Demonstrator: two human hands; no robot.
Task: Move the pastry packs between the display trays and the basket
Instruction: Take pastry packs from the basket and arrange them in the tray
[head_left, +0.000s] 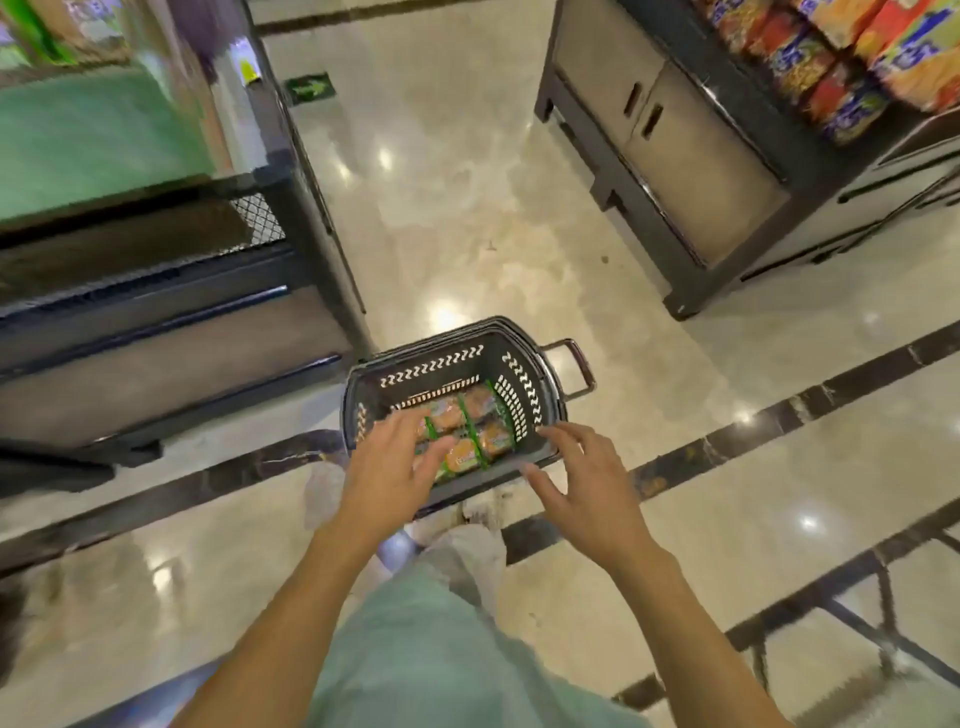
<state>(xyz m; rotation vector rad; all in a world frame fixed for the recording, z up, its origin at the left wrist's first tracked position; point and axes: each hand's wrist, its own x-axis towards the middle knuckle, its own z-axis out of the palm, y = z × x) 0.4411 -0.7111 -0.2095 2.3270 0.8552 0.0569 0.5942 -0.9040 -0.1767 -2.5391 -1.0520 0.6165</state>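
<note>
1. A shop aisle with a glossy marble floor (467, 208), crossed by dark inlaid strips; the basket (524, 384) stands on it right at the person's feet.
2. The packs (470, 436) lie flat in the bottom of the basket, orange pastries in clear wrap with green edges, close together in a block; how many there are is hard to tell.
3. The left hand (387, 467) hangs over the near-left part of the basket, fingers spread and only lightly bent, holding nothing. Whether the fingertips touch a pack I cannot tell.
4. The right hand (587, 483) hovers at the near-right rim, also spread and empty.
5. The step looks like a two-handed reach for the packs. To do it well, bring the hands down on either side of the block, slide the fingers under the outer edges and lift level, since soft pastry squashes under a hard pinch.
6. Keep the wrists clear of the rim and of the handle (574, 366) folded out on the far side.
7. The shelf (156, 291) on the left looks the nearest place to carry them; the snack stand (727, 182) on the right is well apart.
</note>
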